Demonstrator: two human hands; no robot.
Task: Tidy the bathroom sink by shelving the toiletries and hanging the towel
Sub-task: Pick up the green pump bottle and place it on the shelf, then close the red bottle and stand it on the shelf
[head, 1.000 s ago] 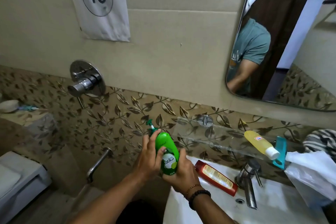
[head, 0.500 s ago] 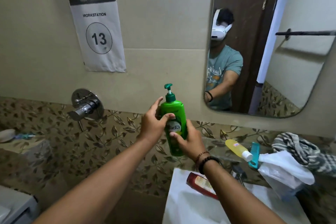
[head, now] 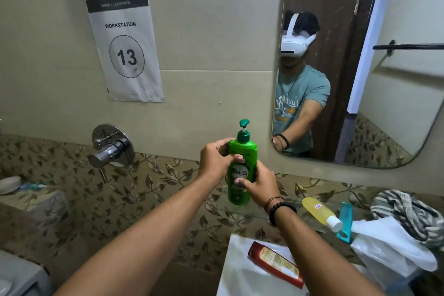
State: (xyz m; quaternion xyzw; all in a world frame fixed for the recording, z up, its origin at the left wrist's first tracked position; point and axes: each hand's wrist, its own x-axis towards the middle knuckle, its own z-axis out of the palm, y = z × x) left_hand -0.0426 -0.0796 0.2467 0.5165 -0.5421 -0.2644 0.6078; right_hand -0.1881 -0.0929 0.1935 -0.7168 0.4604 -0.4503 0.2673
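Both hands hold a green pump bottle [head: 242, 151] upright over the left end of the glass shelf [head: 288, 209]. My left hand [head: 216, 160] wraps its upper body from the left. My right hand [head: 259, 185] grips its lower half from the right. A yellow bottle [head: 320, 212] with a white cap and a teal comb [head: 346, 221] lie on the shelf. A red bottle [head: 276, 263] lies on the white sink [head: 237, 271] rim. A striped towel [head: 406, 211] is bunched at the shelf's right end.
A white plastic bag [head: 389, 247] sits under the towel at the right. A mirror [head: 396, 103] hangs above the shelf and reflects a towel bar [head: 408, 46]. A chrome wall valve [head: 110, 146] sticks out at the left. A paper sign [head: 125, 50] is taped to the wall.
Both hands have raised the green bottle from sink level and turned it upright, and it now stands over the shelf's left end. My view has tilted upward.
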